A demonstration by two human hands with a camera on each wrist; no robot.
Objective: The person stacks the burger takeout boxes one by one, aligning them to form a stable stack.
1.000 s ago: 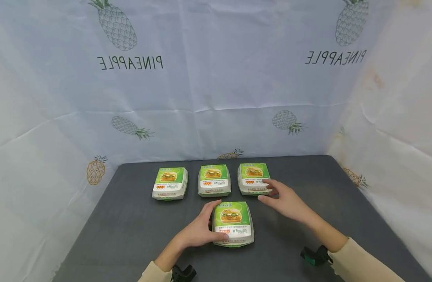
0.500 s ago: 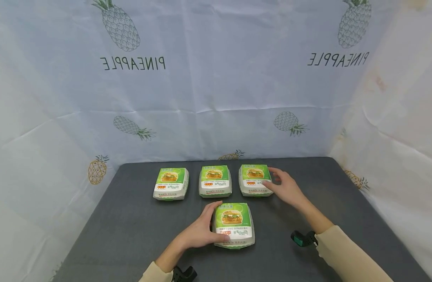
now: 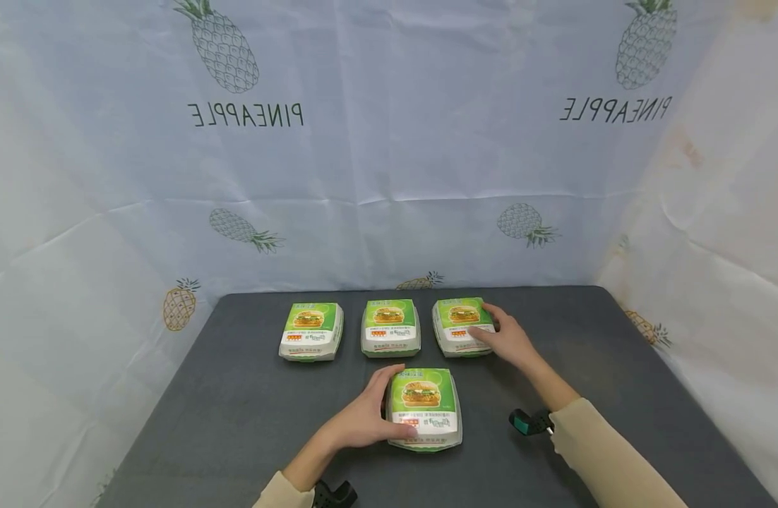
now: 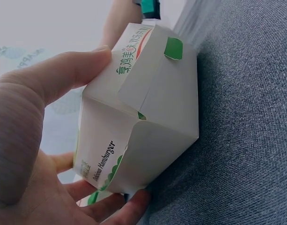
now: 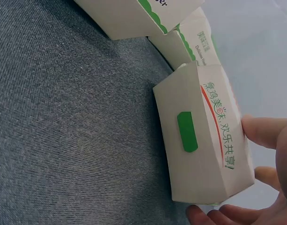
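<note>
In the head view my left hand [image 3: 360, 416] grips the left side of the nearest hamburger box [image 3: 425, 402], thumb on its front edge and fingers round toward the back. The left wrist view shows the thumb [image 4: 82, 65] against the lid edge and fingertips low on the box's side [image 4: 106, 145]. My right hand [image 3: 510, 340] holds the right side of the back-right hamburger box [image 3: 462, 328]. Its thumb [image 5: 262, 131] lies at the lid edge in the right wrist view, with the other fingers at the box's end. Both boxes are closed and show a burger picture on green and white.
Two similar boxes stand in the back row, one in the middle [image 3: 391, 328] and one at the left [image 3: 311, 331]. The dark grey table [image 3: 236, 423] ends at a pale cloth backdrop [image 3: 389, 155] printed with pineapples. Cloth also hangs at both sides.
My right hand has moved left and closed on the back-right box, which now sits slightly turned. My left hand has stayed on the front box. The whole head view has shifted slightly.
</note>
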